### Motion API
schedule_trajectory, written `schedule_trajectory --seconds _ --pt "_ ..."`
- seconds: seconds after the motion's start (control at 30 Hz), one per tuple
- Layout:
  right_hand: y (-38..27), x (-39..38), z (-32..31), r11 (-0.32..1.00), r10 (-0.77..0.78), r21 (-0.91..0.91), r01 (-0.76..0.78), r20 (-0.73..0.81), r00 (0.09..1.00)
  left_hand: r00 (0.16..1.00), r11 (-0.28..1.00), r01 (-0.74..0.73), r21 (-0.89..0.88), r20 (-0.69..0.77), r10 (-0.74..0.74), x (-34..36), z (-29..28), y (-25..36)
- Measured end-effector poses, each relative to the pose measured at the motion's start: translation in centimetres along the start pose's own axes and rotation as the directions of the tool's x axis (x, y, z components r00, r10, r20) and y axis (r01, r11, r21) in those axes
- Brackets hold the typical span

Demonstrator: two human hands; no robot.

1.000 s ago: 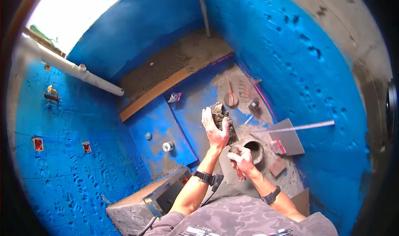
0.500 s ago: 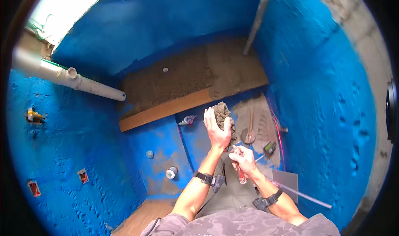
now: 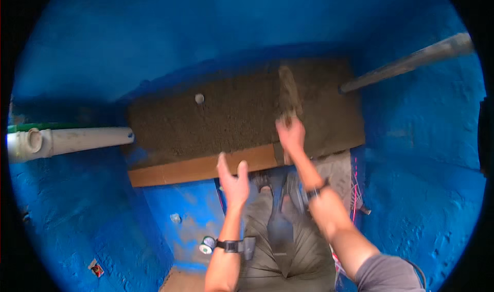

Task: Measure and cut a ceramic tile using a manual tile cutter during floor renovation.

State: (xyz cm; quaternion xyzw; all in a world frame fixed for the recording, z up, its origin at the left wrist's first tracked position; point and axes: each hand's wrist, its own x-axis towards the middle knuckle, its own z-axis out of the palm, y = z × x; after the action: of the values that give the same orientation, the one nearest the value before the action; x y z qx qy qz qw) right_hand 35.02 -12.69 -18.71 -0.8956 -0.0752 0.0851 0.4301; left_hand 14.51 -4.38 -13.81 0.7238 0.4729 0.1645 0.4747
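My right hand (image 3: 292, 133) is closed around the handle end of a trowel (image 3: 289, 89) and reaches out over the grey-brown mortar bed (image 3: 226, 122). The trowel's long blade points away from me, smeared with mortar and blurred by motion; whether it touches the bed I cannot tell. My left hand (image 3: 234, 185) holds nothing, fingers and thumb apart, just in front of the brown strip (image 3: 206, 169) that edges the bed. A small round white fitting (image 3: 199, 98) pokes up through the mortar at the far left.
Blue-coated walls surround me. A white pipe (image 3: 87, 138) enters from the left and a greyish pipe (image 3: 406, 63) from the right, both ending by the bed. Near my left wrist, a round capped pipe stub (image 3: 207, 244) rises from the blue floor. A red laser line (image 3: 355, 194) runs at the right.
My right hand has swung forward with the trowel, over the bed. My left hand has come away from the lump of mortar on the blade and moved left. The view has shifted toward the bed.
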Motion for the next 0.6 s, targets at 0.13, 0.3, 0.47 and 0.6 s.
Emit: schedule_trajectory --seconds 0.13,0.3,0.47,0.6 --pt "5.5 8.1 9.6 0.982 0.117 -0.163 -0.091 0.154 0.981 0.935 0.861 0.340 0.378 -0.040 -0.352 -9.2 -10.4 -17.6" --pt "5.3 7.4 4.7 0.993 0.112 0.010 -0.116 0.212 0.971 0.649 0.395 0.677 0.621 -0.252 -0.717 -28.6 -24.2 -25.0" --pt "4.7 9.0 0.5 0.954 -0.233 -0.122 0.275 0.279 0.932 0.535 0.241 0.702 0.670 -0.272 -0.799 -40.4 -27.2 -22.8" --pt "8.3 12.2 1.4 0.803 -0.209 -0.431 0.411 0.442 0.872 0.702 0.417 0.460 0.784 -0.034 -0.711 -41.1 -24.8 -20.6"
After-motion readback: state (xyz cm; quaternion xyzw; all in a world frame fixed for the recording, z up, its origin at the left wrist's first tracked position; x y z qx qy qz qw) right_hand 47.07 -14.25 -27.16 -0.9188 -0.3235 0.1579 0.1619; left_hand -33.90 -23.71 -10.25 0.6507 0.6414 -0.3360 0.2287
